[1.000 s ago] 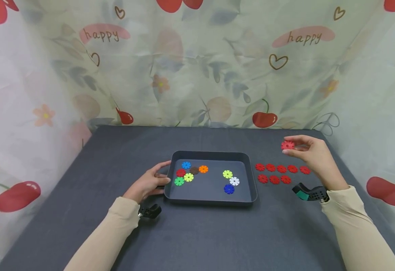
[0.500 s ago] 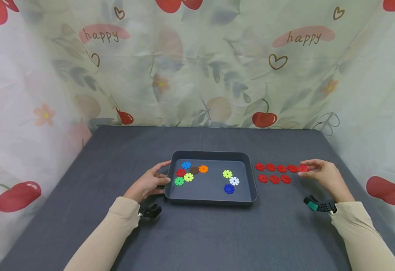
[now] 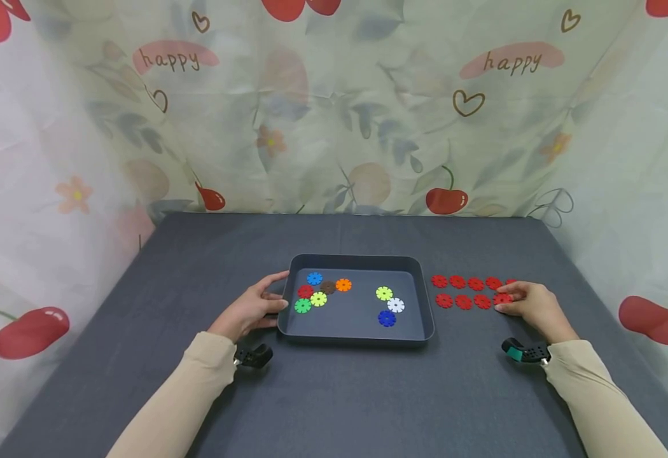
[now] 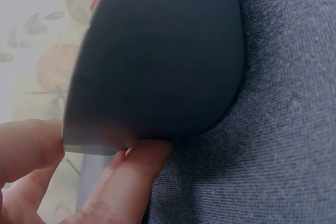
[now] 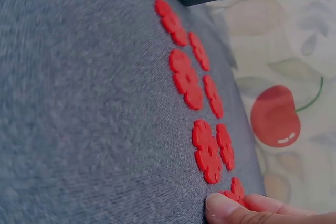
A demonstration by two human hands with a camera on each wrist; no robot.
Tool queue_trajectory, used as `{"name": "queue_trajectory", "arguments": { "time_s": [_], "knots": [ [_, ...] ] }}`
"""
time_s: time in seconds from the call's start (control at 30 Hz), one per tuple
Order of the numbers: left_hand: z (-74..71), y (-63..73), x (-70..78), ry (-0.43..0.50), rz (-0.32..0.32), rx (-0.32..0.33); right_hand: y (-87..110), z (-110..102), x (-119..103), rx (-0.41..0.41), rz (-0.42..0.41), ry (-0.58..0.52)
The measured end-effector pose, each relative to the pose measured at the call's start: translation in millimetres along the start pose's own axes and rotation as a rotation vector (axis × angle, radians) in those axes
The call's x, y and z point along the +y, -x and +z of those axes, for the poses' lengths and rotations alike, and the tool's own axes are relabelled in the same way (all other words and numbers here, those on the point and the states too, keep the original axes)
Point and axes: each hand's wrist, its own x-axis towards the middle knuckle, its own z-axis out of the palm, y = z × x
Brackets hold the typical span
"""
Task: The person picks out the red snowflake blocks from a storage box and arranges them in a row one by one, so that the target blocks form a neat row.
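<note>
In the head view, my left hand (image 3: 252, 310) grips the left side of a dark grey tray (image 3: 357, 341), thumb at the rim; the left wrist view shows fingertips (image 4: 149, 156) against its wall. Inside the tray lie several toothed plastic discs in two groups, among them an orange disc (image 3: 343, 285) and a white disc (image 3: 396, 305). To the right, my right hand (image 3: 537, 312) pinches a red toothed disc (image 3: 501, 299) at the right end of the nearer of two rows of red discs (image 3: 463, 302). Its fingers partly cover the far row's last disc (image 3: 510, 281).
A dark grey cloth (image 3: 357, 401) covers the table. Patterned curtain (image 3: 334, 127) hangs behind it and at both sides. The rows of red discs lie close to the tray's right wall. Each wrist wears a black strap (image 3: 531, 352).
My right hand has lowered a red disc from above the table's far right, past the far row's end, to the near row's right end. The left hand has stayed on the tray.
</note>
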Motion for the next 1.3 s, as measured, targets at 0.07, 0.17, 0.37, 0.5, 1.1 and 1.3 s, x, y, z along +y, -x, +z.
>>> {"name": "queue_trajectory", "arguments": {
  "time_s": [0.07, 0.17, 0.37, 0.5, 1.1, 1.3],
  "knots": [
    [0.0, -0.2, 0.0, 0.001, -0.002, 0.002, 0.1, -0.4, -2.0, 0.006, 0.001, 0.02],
    [0.0, -0.5, -0.2, 0.0, 0.004, -0.003, -0.1, -0.8, -3.7, 0.002, 0.005, 0.036],
    [-0.3, -0.4, -0.1, 0.005, 0.01, -0.004, -1.6, -1.5, -3.6, -0.014, 0.027, 0.049],
    [-0.6, 0.0, 0.2, 0.008, 0.01, -0.006, -2.0, -1.7, -3.0, -0.021, 0.031, 0.044],
    [0.2, 0.9, 0.7, 0.01, -0.004, 0.001, -3.4, -4.3, -3.8, -0.038, 0.04, 0.041],
    [-0.1, 1.7, 0.4, 0.01, 0.006, -0.002, -4.2, -4.0, -3.3, -0.039, 0.047, 0.035]
  ]
}}
